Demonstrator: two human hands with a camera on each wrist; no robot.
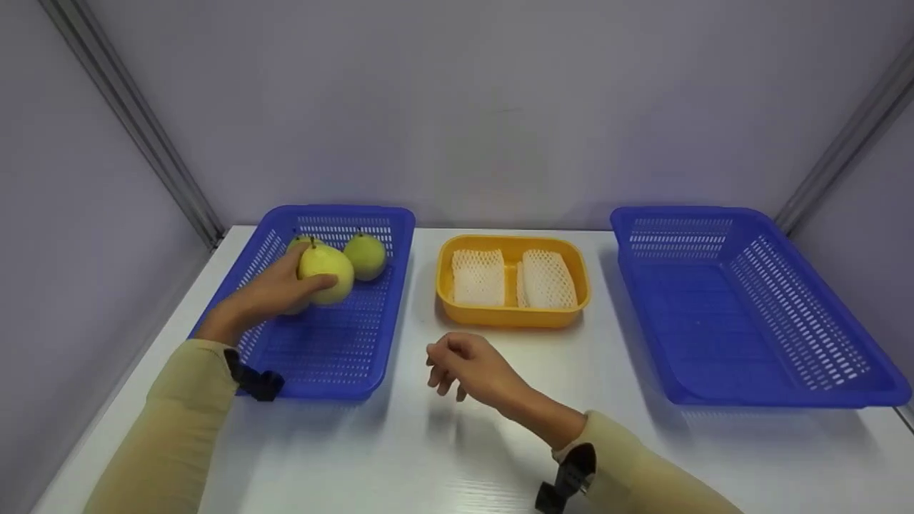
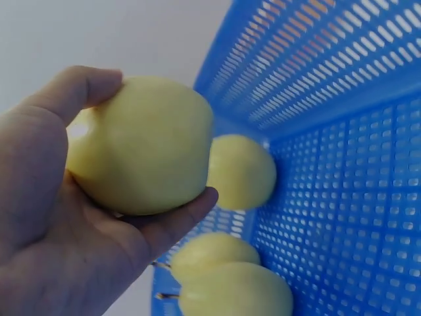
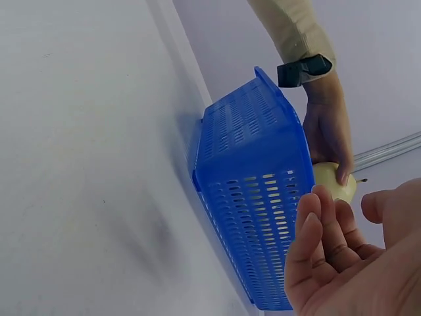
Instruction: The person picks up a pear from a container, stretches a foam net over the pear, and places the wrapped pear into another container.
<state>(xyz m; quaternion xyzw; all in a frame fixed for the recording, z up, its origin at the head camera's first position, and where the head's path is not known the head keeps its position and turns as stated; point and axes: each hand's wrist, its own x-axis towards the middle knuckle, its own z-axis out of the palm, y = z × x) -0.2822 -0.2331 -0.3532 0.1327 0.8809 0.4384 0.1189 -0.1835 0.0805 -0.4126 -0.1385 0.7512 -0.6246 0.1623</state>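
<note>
My left hand grips a yellow-green pear, its thumb and fingers round the sides, over the left blue basket. Below it in the left wrist view, more pears lie in the basket, one near the far corner and two side by side. Over the white table, between that basket and the yellow tub, my right hand hovers with loosely curled fingers and nothing in them. White foam net sleeves lie in two stacks inside the yellow tub.
A second blue basket, with no fruit in it, stands at the right of the white table. Pale walls enclose the back and sides, with metal profiles in the corners.
</note>
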